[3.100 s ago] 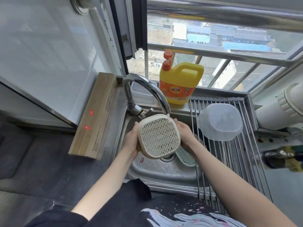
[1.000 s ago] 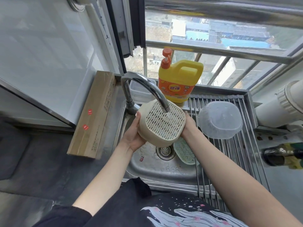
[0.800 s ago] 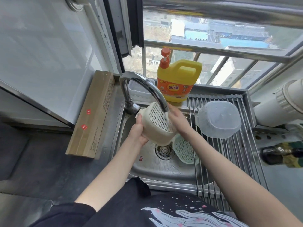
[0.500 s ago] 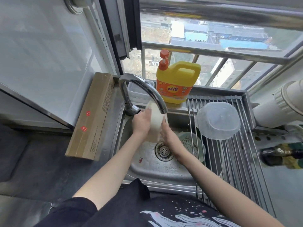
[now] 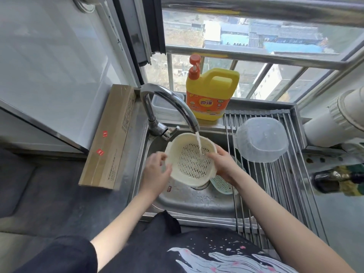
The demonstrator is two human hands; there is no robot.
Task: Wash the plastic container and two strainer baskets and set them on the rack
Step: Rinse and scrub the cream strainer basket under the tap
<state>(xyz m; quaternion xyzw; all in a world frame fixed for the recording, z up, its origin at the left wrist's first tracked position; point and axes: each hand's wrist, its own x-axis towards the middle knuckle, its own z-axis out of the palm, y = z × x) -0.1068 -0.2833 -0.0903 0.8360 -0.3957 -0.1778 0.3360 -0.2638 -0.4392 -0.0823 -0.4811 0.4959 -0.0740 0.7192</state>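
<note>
I hold a cream strainer basket open side up over the sink, under running water from the tap. My left hand grips its left rim. My right hand holds its right rim, fingers inside the basket. A pale green strainer basket lies in the sink, partly hidden under the cream one and my right hand. The clear plastic container rests upside down on the metal rack to the right.
A yellow detergent jug with an orange pump stands behind the sink by the window. A long cardboard box lies on the counter to the left. A white pipe and a dark bottle sit at the far right.
I have turned the cream basket from bottom-up, through on-edge, to open side up. The water stream now falls into its inside.
</note>
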